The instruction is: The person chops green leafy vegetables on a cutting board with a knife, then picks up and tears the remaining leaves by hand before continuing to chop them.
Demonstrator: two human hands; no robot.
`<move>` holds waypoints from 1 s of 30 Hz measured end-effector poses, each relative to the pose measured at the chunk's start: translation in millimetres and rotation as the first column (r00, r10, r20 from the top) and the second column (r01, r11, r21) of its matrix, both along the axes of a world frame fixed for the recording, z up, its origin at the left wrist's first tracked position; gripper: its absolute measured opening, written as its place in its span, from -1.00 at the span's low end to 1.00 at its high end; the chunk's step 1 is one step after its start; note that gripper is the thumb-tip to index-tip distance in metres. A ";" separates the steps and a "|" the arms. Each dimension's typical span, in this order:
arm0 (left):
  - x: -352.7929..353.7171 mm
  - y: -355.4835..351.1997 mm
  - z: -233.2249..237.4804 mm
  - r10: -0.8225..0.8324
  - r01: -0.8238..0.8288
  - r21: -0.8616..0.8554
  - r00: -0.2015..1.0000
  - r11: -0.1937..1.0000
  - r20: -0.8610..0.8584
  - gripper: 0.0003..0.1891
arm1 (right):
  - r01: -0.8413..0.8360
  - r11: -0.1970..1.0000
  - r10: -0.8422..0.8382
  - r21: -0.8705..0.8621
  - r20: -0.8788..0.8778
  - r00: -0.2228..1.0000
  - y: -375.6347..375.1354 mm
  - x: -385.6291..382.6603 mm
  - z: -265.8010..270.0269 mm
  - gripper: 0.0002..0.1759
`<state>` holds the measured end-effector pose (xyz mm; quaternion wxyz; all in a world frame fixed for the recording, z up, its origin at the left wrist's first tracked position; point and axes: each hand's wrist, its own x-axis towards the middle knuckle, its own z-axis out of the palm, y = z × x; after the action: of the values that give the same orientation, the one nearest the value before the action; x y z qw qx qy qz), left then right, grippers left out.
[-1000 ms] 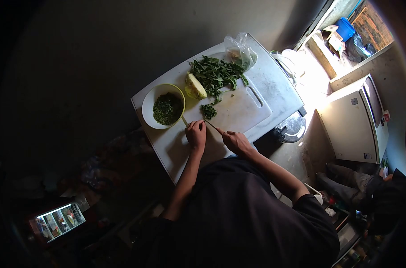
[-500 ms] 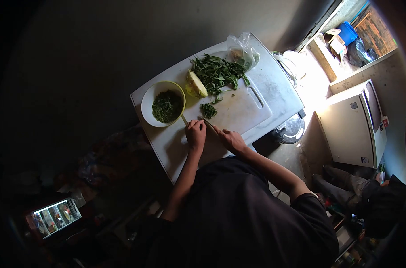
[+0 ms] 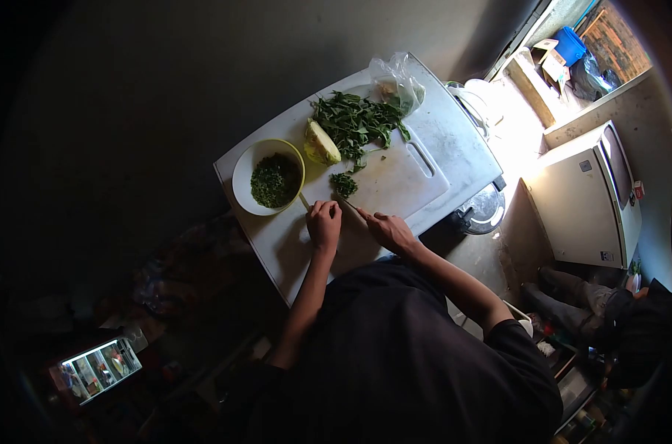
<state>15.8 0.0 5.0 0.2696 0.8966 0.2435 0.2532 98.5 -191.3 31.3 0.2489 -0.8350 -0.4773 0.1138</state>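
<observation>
My right hand is closed round the handle of a knife, its blade pointing at a small heap of chopped greens on the white cutting board. Close by on the left, my left hand is curled with its fingers together; what they hold, if anything, is hidden. The hand overlaps the end of the handle of a white bowl with a yellow-green rim. Finely chopped greens lie inside that bowl. Behind the heap are a cut half of what looks like cabbage and a pile of leafy greens.
A clear plastic bag lies at the table's far edge. Below the right edge stands a round pot with a lid. A small white fridge and a person's legs are at the right. A lit screen glows lower left.
The knife and my right hand have shifted slightly right and down, away from my left hand. My left hand stays beside the bowl. The whole view has tilted a little.
</observation>
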 end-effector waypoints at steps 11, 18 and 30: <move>4.6 -0.6 -5.9 0.025 -0.025 0.087 1.000 0.996 -0.002 -0.93 | -0.006 1.000 0.007 0.008 -0.088 0.996 -9.2 -10.1 7.1 -0.38; -1.5 -1.8 1.8 -0.010 0.009 0.079 1.000 0.997 0.008 -0.93 | -0.008 0.997 0.000 -0.075 -0.104 0.995 -13.2 -13.8 12.0 -0.37; -1.3 -0.2 0.9 0.041 -0.038 0.034 0.995 0.999 -0.087 -0.89 | -0.044 0.998 0.042 -0.042 -0.047 0.998 -10.5 -9.2 -4.3 -0.35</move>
<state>14.5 -0.2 5.9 0.2391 0.9061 0.2686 0.2229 89.3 -201.8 27.0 0.2391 -0.8270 -0.4867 0.1486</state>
